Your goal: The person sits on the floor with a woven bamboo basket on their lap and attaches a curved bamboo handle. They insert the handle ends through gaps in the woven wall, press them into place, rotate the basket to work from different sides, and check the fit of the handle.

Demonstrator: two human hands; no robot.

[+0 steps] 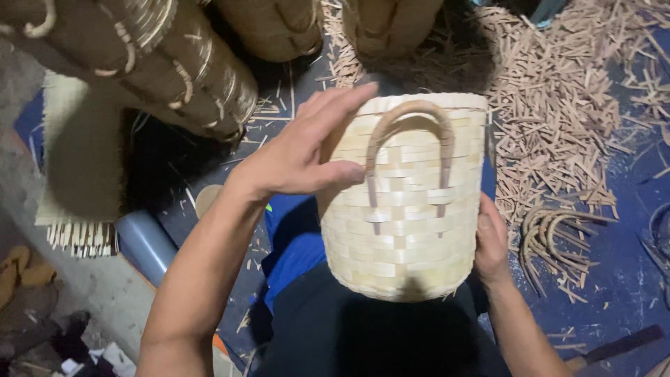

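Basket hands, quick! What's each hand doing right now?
Left hand: open, fingers spread, resting on the woven basket near its handle.
Right hand: pressed against the basket's side, supporting it; fingers hidden.

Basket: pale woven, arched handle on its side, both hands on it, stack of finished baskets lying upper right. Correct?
One error: the stack of baskets lies upper left, per the head view. Otherwise right: woven basket, arched handle, left hand and right hand on it.

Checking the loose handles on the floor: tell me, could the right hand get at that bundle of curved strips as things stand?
Probably yes. The curved strips lie just beyond the right hand with nothing between them, but that hand is holding the basket and would have to let go.
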